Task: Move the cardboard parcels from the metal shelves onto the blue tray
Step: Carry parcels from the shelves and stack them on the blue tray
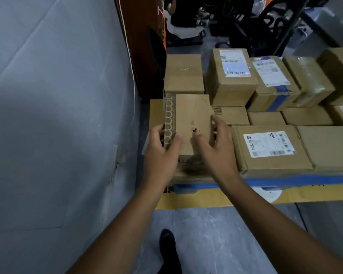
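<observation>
I watch the left hand [162, 149] curl round the parcel [192, 115] at its 9 o'clock edge; the right hand [216, 149], fingers wide, pinches the 3 o'clock edge. The parcel sits over boxes [271, 165] at the 9 o'clock end of the tray [285, 180].

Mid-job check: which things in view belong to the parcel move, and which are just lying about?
Job: held parcel, gripped by left hand and right hand; stacked parcels; blue tray.
Lying about: black frame; orange cable; yellow cardboard under the tray.
</observation>
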Motion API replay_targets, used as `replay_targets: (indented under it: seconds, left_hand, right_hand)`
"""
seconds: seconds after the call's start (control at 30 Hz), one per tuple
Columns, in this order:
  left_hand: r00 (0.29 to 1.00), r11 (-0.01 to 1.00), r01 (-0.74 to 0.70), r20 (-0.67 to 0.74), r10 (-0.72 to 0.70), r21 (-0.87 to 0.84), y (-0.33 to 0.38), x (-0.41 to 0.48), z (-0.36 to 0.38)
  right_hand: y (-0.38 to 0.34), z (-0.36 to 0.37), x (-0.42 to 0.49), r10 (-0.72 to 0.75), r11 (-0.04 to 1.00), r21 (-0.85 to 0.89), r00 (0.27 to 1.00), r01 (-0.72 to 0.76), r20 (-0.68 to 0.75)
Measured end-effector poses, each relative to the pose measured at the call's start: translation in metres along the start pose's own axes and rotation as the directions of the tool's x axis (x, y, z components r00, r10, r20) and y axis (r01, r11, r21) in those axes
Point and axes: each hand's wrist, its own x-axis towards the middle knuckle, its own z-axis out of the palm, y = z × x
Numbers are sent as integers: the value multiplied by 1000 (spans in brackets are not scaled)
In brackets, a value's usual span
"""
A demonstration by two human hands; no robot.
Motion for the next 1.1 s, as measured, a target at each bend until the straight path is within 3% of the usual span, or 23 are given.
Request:
replay_targets:
  seconds: [0.3,0.43,0.5,0.6,0.73,0.87,0.97,1.1]
  left_hand:
    - [1000,998,-14,-13,13,-56,6,-6,-3]
    - [963,976,-217,-166,211,-18,30,-36,-4]
    - [927,943,-332,-177,330,18,46,-61,5]
    - [861,863,-493,-78,502,113,62,-110,35]
    - [835,842,-535,196,514,68,75,-213,98]
    - [707,839,-544,531,467,-14,65,-344,167]
    - [543,835,-542,717,438,-99,55,-452,218]
    - [311,818,-534,851,424,-213,49,-596,268]
  right_hand:
    - [-3,-20,-17,8,1000,4,998,-8,60]
    - [-2,-64,-51,-13,1000,-4,1000,13,17]
    - [2,-97,-74,-16,1000,-21,999,15,-29]
    - [14,-154,-123,-31,997,-74,993,22,-116]
    - [41,-246,-222,-6,989,-145,956,-38,-293]
    - [81,-337,-357,80,965,-179,865,-192,-496]
    - [108,-394,-467,178,929,-135,738,-343,-651]
    - [131,-453,-607,287,870,-18,534,-493,-796]
